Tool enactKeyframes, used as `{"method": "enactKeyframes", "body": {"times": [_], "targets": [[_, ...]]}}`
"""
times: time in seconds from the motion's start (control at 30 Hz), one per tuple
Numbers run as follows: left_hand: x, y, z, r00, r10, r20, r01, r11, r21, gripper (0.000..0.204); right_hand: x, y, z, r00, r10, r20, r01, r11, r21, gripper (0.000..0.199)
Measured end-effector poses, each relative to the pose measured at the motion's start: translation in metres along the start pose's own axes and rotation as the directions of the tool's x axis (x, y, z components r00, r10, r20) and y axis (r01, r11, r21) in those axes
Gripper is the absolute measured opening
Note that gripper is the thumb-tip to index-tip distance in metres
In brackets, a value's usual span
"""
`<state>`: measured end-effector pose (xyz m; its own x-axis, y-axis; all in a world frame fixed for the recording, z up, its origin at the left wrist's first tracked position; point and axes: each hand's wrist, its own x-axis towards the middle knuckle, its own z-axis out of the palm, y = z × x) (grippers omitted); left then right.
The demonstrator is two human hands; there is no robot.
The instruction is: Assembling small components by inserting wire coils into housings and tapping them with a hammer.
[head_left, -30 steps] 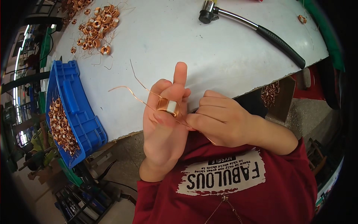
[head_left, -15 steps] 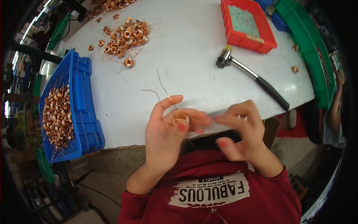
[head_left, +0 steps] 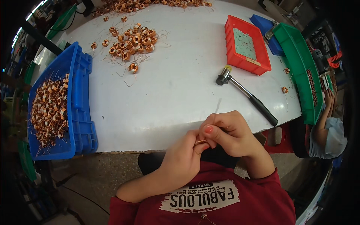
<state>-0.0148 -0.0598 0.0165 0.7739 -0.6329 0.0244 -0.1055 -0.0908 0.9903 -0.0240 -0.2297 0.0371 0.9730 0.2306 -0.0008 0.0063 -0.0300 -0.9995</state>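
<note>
Just past the table's near edge, my left hand (head_left: 180,159) grips a small copper-wire coil (head_left: 201,142) between thumb and fingers. Only part of the coil's ring shows; the rest is covered by fingers. My right hand (head_left: 236,137) is closed against it, thumb and forefinger pinched on a wire lead (head_left: 218,107) whose blurred end sticks up beyond the knuckles. The two hands touch at the fingertips. Nearest to my right hand lies a mallet (head_left: 242,89) with a black handle and a yellow-tipped head.
At left stands a blue bin (head_left: 79,101) full of coils. Coils form a loose heap (head_left: 137,41) at the far left of the table. On the right are a red tray (head_left: 258,68) with pale green pieces and a long green bin (head_left: 296,52). Another person's hand (head_left: 329,98) shows beyond.
My hands have come together; the right, earlier apart and blurred, now pinches a wire lead. The coil has turned in my left hand. The view has shifted slightly.
</note>
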Motion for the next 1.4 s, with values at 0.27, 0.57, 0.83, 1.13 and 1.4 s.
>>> {"method": "enactKeyframes", "body": {"times": [0.27, 0.57, 0.83, 1.13, 1.4], "targets": [[-0.001, -0.003, -0.009, 0.998, 0.056, -0.013, -0.057, 0.997, -0.06, 0.01, 0.009, 0.01, 0.007, 0.963, -0.196, -0.182, 0.203, 0.979, 0.02, 0.017], [-0.024, -0.024, -0.026, 0.982, -0.173, -0.072, 0.099, 0.803, -0.588, 0.016, 0.052, -0.048, -0.151, 0.516, -0.498, -0.697, 0.236, 0.864, -0.444, 0.019], [-0.01, -0.013, -0.041, 0.98, -0.194, -0.04, 0.125, 0.763, -0.634, 0.022, 0.111, -0.013, -0.22, 0.916, 0.154, -0.371, -0.391, 0.127, -0.912, 0.064], [-0.012, -0.022, -0.042, 0.981, -0.18, -0.076, 0.109, 0.825, -0.554, 0.027, 0.124, -0.013, -0.194, 0.884, 0.366, -0.29, -0.315, 0.01, -0.949, 0.049], [-0.008, -0.022, -0.037, 0.98, -0.185, -0.073, 0.118, 0.837, -0.534, 0.028, 0.128, -0.011, -0.193, 0.934, 0.276, -0.229, -0.295, 0.229, -0.928, 0.046]]}}
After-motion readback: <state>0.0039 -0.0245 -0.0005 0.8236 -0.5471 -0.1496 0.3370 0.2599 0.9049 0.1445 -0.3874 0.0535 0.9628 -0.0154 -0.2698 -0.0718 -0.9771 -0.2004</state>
